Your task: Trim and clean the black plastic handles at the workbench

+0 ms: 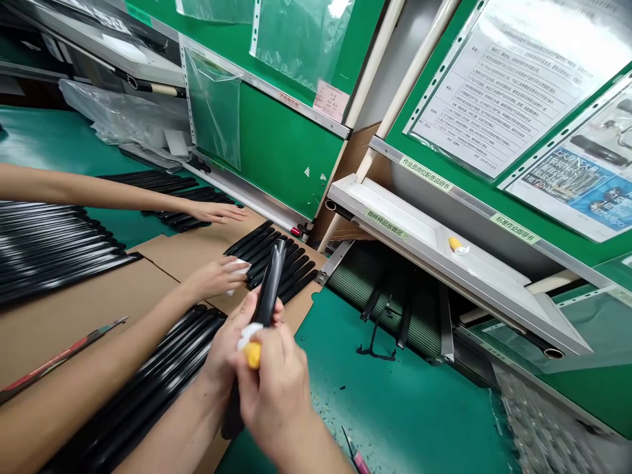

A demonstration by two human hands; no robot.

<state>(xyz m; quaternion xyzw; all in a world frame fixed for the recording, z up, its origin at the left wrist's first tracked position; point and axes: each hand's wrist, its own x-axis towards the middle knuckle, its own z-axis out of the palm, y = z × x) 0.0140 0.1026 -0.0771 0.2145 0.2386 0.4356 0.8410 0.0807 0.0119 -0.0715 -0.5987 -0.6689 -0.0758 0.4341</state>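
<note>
Cardboard (187,253), hands (274,395) curled round black bar (270,283)

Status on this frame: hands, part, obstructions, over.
Left hand grips black bar, tilted upward. Right hand holds yellow tool against it. Co-worker's hand with white cloth just beyond.

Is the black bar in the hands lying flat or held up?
Held up: left hand grips the black bar, tilted above the cardboard; right hand holds a yellow tool.

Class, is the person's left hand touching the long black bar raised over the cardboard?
Touching. The head view shows the left hand closed around the black bar, with no gap; the right hand holds a yellow tool.
</note>
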